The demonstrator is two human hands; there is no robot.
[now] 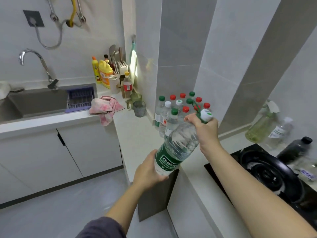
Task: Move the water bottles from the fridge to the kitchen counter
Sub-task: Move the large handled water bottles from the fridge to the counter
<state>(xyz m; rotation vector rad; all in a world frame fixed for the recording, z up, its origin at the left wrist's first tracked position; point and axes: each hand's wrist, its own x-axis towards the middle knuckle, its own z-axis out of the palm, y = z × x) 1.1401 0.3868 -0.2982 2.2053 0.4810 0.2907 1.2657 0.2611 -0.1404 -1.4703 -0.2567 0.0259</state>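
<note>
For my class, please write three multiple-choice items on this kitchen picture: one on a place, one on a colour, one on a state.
1. Where do the small bottles stand?
A on the floor; B on the counter by the tiled wall; C in a cupboard.
2. What colour is the label on the large bottle?
A blue; B yellow; C green.
3. How is the large bottle?
A tilted, gripped by both hands; B upright, untouched; C lying flat, untouched.

Answers:
1 B, they cluster in the counter corner.
2 C, a green band wraps it.
3 A, the left hand grips its base and the right hand its neck.
</note>
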